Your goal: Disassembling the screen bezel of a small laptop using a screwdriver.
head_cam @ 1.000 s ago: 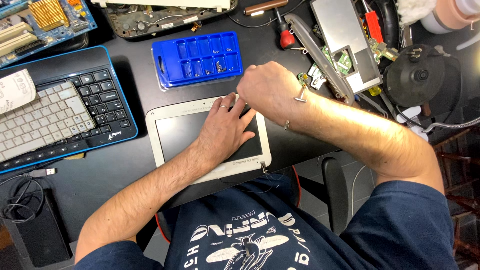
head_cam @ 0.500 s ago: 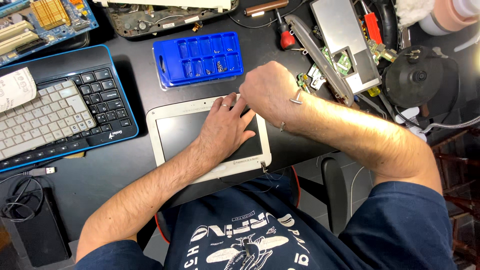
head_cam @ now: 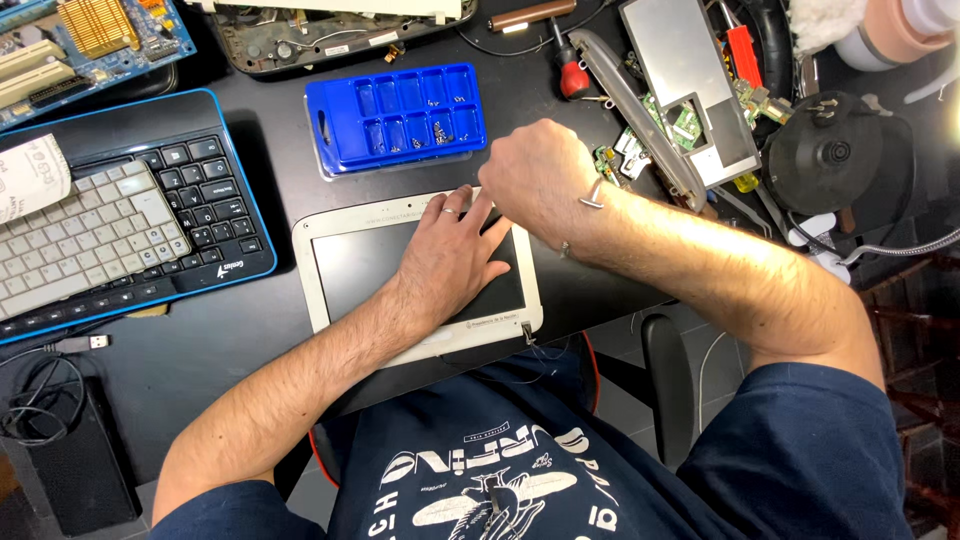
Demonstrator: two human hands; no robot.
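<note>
Black counter [head_cam: 250,360], cluttered along the far edge. White-framed tablet [head_cam: 345,265] lies flat at the near edge, right in front of the person, long axis running left-right, screen up. Both hands sit over its far right part, so the work spot is the tablet's top edge, not the near side. Left hand [head_cam: 452,255] lies flat on the screen, palm down, fingers spread and pointing toward the far edge, pinning the tablet, gripping nothing. Right hand [head_cam: 535,178] is curled into a loose fist above the top right corner, just beside the left fingertips; cannot tell what it pinches, it's hidden. Blue compartment tray [head_cam: 395,115] with small screws sits just beyond the tablet, nearer the right hand. Keyboard [head_cam: 110,230] well off to the left.
</note>
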